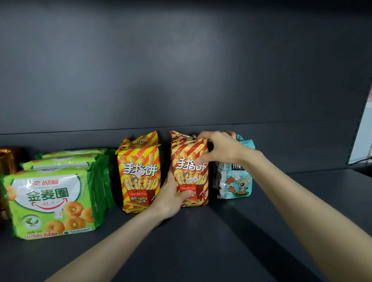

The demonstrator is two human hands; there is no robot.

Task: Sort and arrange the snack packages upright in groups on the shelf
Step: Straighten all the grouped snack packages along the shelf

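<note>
Fingers (185, 194) of the left hand (171, 199) and right hand (219, 148) are clamped on the upright striped finger-biscuit pack (191, 173) at centre frame; judged risk: releasing unevenly could topple it against the teal bear-biscuit pack (236, 181) just right on the shelf (210, 249).

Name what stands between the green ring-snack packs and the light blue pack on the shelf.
Two striped finger-biscuit stacks: the free one and the one gripped by both hands, in the head view.
</note>
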